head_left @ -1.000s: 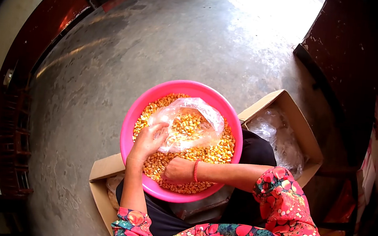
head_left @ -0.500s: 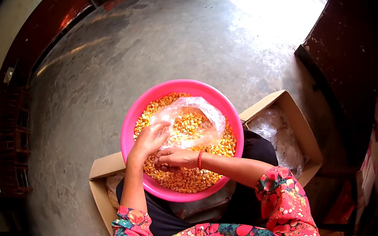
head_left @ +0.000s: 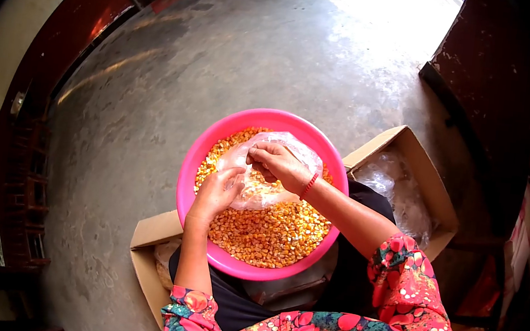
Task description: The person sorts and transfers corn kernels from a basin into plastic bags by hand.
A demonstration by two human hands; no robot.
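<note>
A pink basin (head_left: 186,180) full of yellow-orange corn kernels (head_left: 267,237) rests at my lap. On the kernels lies a clear plastic bag (head_left: 305,153), its mouth spread open with kernels inside. My left hand (head_left: 217,193) is at the bag's left rim, fingers curved around the edge of the plastic. Above the bag's opening is my right hand (head_left: 278,165), a red beaded bracelet (head_left: 308,186) on its wrist. Its fingers are curled together and point down; whatever is inside them is hidden.
To the right of the basin stands an open cardboard box (head_left: 428,176) holding crumpled clear plastic (head_left: 392,182). Another cardboard box (head_left: 155,231) is at the lower left, partly behind my leg. Grey concrete floor (head_left: 225,51) stretches ahead. Dark stacked furniture (head_left: 27,186) lines the left wall.
My right hand has lifted from the kernels at the basin's near side and moved up and away to above the bag's opening. My left hand stays at the bag's rim.
</note>
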